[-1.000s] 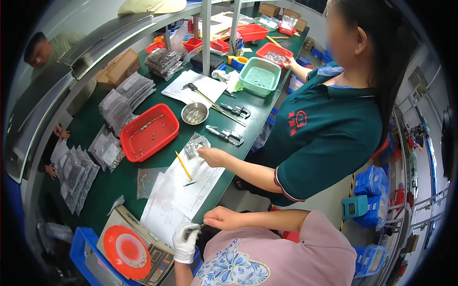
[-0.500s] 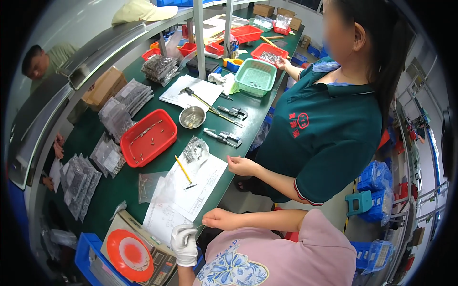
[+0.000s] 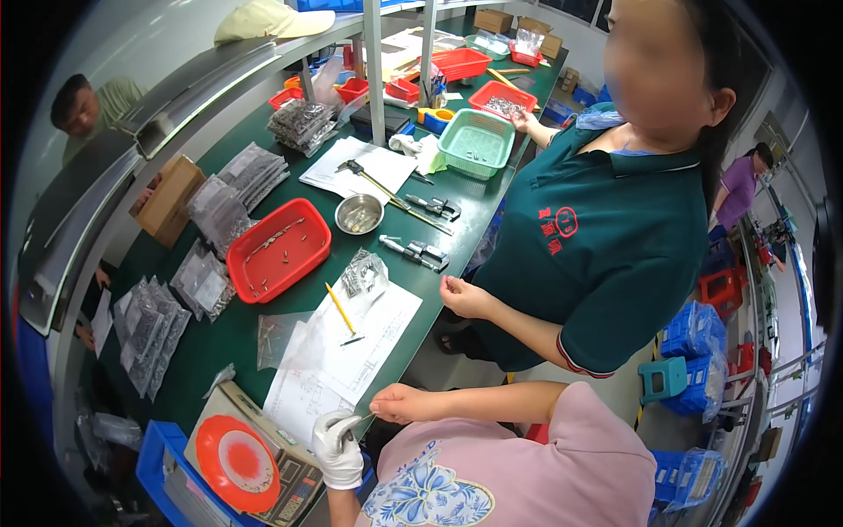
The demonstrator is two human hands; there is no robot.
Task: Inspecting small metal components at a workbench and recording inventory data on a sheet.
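My left hand (image 3: 338, 450), in a white glove, is at the near table edge with its fingers bent. My bare right hand (image 3: 404, 404) is closed in a pinch just right of it. A thin sliver shows between the two hands, too small to name. Beyond them lie printed sheets (image 3: 303, 400) with a yellow pencil (image 3: 338, 307) on top. A clear bag of small metal parts (image 3: 360, 274) rests at the sheets' far end. A red tray (image 3: 279, 230) holds a few small metal pins. Near it stands a round metal bowl (image 3: 359, 214).
A co-worker in a dark green shirt (image 3: 606, 237) stands at the right table edge, one hand by a red basket (image 3: 505, 101). Micrometers (image 3: 414, 252), a caliper (image 3: 378, 186) and a green basket (image 3: 477, 140) lie further back. A cardboard box (image 3: 263, 457) with a red plate stands near left.
My view has shifted slightly. My gloved fingers have moved a little beside my right hand. The co-worker's head has turned toward me, and a person in purple now shows at far right.
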